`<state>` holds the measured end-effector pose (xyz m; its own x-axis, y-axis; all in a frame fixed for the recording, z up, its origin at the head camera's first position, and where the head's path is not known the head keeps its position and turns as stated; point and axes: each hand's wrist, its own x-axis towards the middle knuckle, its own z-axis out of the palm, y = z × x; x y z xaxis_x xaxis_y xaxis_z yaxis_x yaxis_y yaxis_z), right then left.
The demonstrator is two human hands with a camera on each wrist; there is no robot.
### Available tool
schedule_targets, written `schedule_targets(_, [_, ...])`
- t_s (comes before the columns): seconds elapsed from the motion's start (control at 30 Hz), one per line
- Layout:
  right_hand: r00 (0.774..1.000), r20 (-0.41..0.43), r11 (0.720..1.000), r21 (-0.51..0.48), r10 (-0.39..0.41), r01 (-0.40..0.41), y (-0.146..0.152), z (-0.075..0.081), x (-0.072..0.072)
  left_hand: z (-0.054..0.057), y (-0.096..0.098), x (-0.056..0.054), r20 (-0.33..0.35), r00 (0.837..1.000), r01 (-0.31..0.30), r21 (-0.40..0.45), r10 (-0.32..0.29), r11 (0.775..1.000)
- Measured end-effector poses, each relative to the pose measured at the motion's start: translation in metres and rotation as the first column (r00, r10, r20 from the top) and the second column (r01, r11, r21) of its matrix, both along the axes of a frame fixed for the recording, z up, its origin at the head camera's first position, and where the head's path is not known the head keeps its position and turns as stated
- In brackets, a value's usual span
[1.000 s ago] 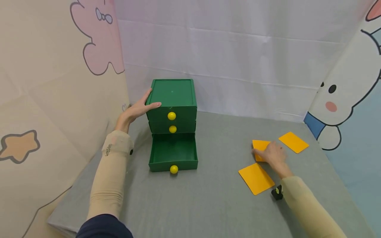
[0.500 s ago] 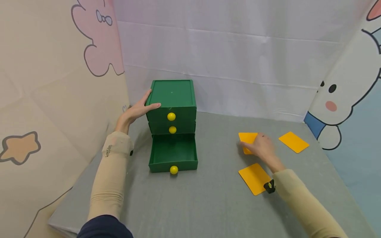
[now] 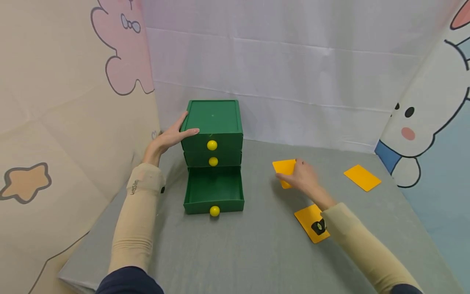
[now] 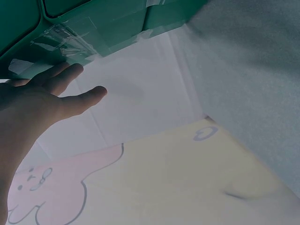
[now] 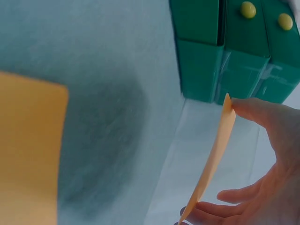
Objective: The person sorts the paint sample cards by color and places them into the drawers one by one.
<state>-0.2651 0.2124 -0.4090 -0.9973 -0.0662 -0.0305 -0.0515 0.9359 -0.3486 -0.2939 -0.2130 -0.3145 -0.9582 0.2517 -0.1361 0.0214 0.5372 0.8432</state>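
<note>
A green drawer cabinet (image 3: 213, 116) with round yellow knobs stands at the back left of the table, its bottom drawer (image 3: 198, 207) pulled out and nothing visible inside. My left hand (image 3: 169, 137) rests on the cabinet's left side, thumb across the top front edge and fingers extended. To the right of the cabinet, my right hand (image 3: 305, 176) pinches an orange-yellow card (image 3: 284, 166) between thumb and fingers, above the table. In the right wrist view that card (image 5: 212, 161) is seen nearly edge-on and slightly bowed, with the cabinet beyond it.
One orange-yellow card (image 3: 306, 222) lies below the right forearm, partly covered by the black wrist device (image 3: 318, 226). Another card (image 3: 362, 178) lies farther right. White cloth (image 3: 279, 81) hangs behind the grey table (image 3: 235, 253); printed cloths flank both sides.
My right hand has carried the pinched card leftward, toward the cabinet, raising it off the table. The left hand and the cabinet stay put.
</note>
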Motion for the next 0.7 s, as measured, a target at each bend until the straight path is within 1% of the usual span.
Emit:
schedule_targets(0.13, [0.999,-0.021,0.999,0.002,0.038,-0.038,-0.019,0.003,0.002,0.000,0.000,0.000,0.001,1.000,0.000,-0.001,0.000,1.000])
schedule_targets(0.33, [0.994,-0.050,0.995,0.033,0.092,-0.091,-0.047,0.004,0.004,0.000,-0.001,-0.001,-0.002,1.000,0.006,0.005,-0.006,1.000])
schedule_targets(0.7, [0.987,-0.035,0.988,-0.005,0.156,-0.156,-0.093,0.011,0.012,-0.006,-0.002,-0.007,0.006,1.000,-0.007,0.007,0.006,1.000])
